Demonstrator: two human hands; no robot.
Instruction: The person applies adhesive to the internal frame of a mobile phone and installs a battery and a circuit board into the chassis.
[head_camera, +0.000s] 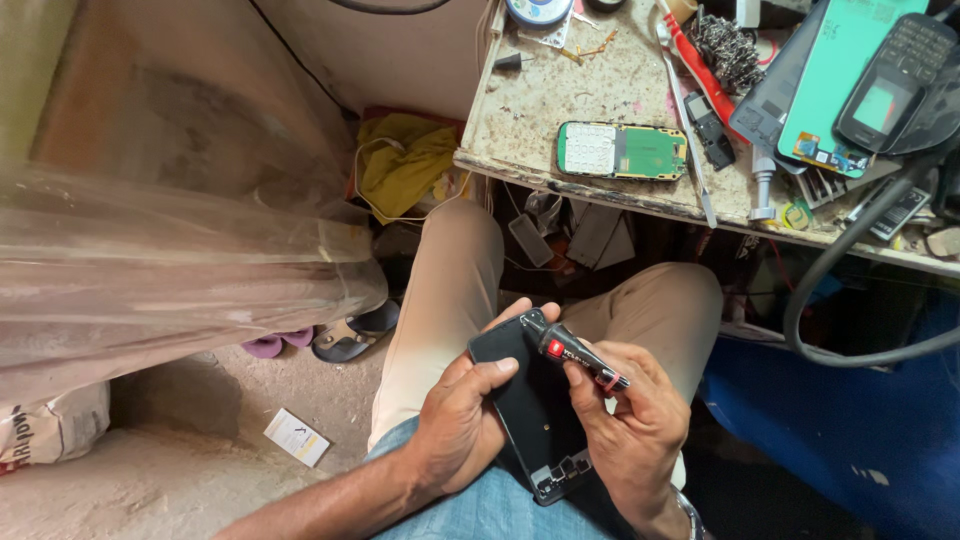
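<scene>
Over our lap: left hand (462, 425) fingers curled round the black phone frame (532, 410); right hand (630, 425) pinches a black-and-red tube (572, 350), tip touching the frame's upper edge. Workbench (520, 120) beyond holds a green circuit board (622, 151).

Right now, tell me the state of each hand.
Left hand: closed around the flat black rectangular phone frame, thumb on top.
Right hand: fingers pinching a slim black tube with a red label.

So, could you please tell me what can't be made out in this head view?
- Tip of the black tool: too small to tell its kind.
- Phone shell: partly covered by the left hand and right hand.
- Phones on the bench: cut off by the top edge.
</scene>
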